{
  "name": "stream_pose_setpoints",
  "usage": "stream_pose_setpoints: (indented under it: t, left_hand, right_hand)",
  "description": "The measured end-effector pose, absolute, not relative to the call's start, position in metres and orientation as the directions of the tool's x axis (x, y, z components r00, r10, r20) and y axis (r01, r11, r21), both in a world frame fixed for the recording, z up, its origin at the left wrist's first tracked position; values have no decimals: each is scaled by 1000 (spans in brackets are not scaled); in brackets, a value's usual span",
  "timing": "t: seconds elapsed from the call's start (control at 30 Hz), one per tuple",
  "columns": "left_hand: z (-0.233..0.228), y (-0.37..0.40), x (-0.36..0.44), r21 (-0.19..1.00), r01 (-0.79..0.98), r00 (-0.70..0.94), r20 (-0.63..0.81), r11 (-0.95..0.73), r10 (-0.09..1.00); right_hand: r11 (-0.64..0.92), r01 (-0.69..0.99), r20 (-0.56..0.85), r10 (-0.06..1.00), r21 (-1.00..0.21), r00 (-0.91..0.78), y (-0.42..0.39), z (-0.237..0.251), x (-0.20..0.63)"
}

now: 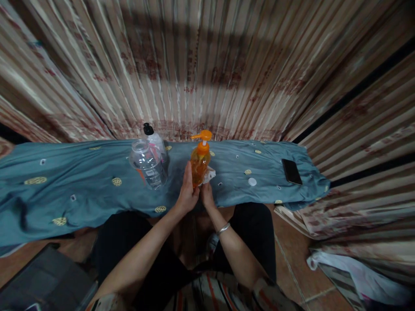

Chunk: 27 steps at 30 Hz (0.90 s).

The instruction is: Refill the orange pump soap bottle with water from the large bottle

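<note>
An orange pump bottle [200, 160] stands roughly upright between my hands, over the near edge of the cloth-covered surface. My left hand [188, 192] is wrapped along its left side and lower part. Low on the right, my right hand [206, 194] has its fingers closed on a crumpled white tissue [209, 174], which rests against the bottle; some fingers are hidden. To the left stand a clear plastic bottle [149, 166] with a wide top and, behind it, a clear bottle with a black cap [148, 128].
Blue-green cloth with yellow pineapple prints [87, 172] covers the long narrow surface. A black phone [292, 172] and a round white disc [252, 182] lie on the right. Pleated curtains [201, 65] hang behind. A dark grey box-like object [48, 276] is on the floor at left.
</note>
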<state>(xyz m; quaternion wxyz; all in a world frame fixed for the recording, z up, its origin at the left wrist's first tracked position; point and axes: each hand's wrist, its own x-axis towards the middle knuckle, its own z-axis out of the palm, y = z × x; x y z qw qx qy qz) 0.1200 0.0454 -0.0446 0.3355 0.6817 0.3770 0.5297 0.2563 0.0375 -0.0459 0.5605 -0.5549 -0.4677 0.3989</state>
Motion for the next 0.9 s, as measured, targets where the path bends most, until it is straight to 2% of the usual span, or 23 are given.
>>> stream_pose_setpoints:
  t: [0.13, 0.2, 0.33, 0.43, 0.67, 0.8, 0.9]
  left_hand:
    - [-34, 55, 111, 844, 206, 117, 481, -495, 869]
    - [-30, 58, 107, 839, 234, 98, 482, -491, 871]
    - [-28, 57, 104, 821, 299, 78, 486, -486, 870]
    - [-28, 55, 107, 806, 331, 65, 499, -490, 864]
    - [-30, 52, 116, 778, 357, 43, 538, -517, 842]
    - [-33, 53, 118, 770, 364, 55, 544, -524, 837]
    - [-36, 54, 119, 778, 352, 66, 534, -520, 843]
  right_hand:
    - [-6, 73, 16, 954, -997, 299, 28, -35, 257]
    - [13, 93, 42, 948, -996, 314, 31, -18, 257]
    - [285, 248, 345, 906, -926, 247, 46, 24, 256]
    - [387, 314, 455, 872, -867, 183, 52, 38, 255]
    - [295, 480, 400, 907, -826, 131, 18, -2, 252]
    - [257, 387, 327, 937, -886, 126, 9, -8, 262]
    - [232, 217, 269, 949, -948, 163, 34, 8, 273]
